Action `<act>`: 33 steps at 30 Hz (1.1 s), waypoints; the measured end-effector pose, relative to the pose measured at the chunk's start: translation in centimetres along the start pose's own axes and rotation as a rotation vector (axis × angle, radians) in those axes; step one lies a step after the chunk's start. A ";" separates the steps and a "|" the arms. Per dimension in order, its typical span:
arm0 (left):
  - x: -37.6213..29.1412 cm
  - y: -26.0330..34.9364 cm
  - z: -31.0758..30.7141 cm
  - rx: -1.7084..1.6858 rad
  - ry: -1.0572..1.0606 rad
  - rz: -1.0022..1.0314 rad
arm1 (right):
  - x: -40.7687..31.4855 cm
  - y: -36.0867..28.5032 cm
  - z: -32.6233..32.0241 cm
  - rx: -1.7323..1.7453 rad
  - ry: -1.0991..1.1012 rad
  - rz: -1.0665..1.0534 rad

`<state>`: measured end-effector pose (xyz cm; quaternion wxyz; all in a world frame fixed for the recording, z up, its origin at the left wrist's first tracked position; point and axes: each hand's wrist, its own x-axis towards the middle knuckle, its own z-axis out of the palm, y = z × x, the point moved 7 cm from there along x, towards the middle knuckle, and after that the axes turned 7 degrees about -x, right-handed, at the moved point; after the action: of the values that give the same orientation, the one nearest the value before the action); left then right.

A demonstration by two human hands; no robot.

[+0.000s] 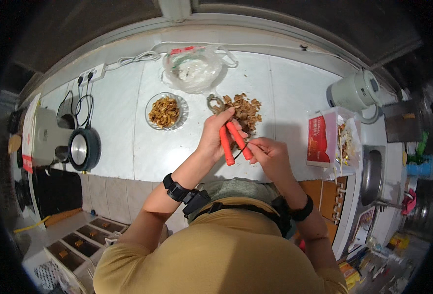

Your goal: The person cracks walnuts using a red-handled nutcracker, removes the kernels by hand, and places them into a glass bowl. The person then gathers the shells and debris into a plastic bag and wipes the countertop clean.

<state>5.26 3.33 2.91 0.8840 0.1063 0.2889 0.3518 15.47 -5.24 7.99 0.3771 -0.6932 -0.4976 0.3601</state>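
Observation:
My left hand holds a nutcracker with red handles, its metal jaws pointing away from me. Thumb and fingers of my right hand pinch a thin black cord or strap by the handle ends. Beyond and beneath my hands lies a heap of brown walnut shells on the white countertop. To the left, a clear glass bowl is full of shelled walnut kernels. A translucent plastic bag rests behind, near the wall.
A power strip and a small dark round appliance are on the left. At right stand a grey-green kettle, a red and white packet in front of a bag of scraps, and a metal sink.

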 end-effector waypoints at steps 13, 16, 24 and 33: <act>-8.6 13.6 -14.0 0.639 0.348 0.497 | 1.0 6.9 -2.3 -0.124 -0.070 0.195; -11.6 19.5 -19.8 1.753 0.947 0.505 | 0.9 9.1 -3.8 -0.157 -0.053 0.237; -9.3 19.6 -27.7 2.101 1.103 0.195 | 2.0 11.0 -5.0 -0.272 -0.035 0.180; -2.8 24.7 -15.8 2.011 0.664 0.720 | 4.3 8.1 -5.6 -0.244 -0.113 0.323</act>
<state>-19.49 19.14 0.98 0.1217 0.7509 0.6161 0.2044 24.79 -3.83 2.87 0.1992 -0.7833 -0.4403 0.3910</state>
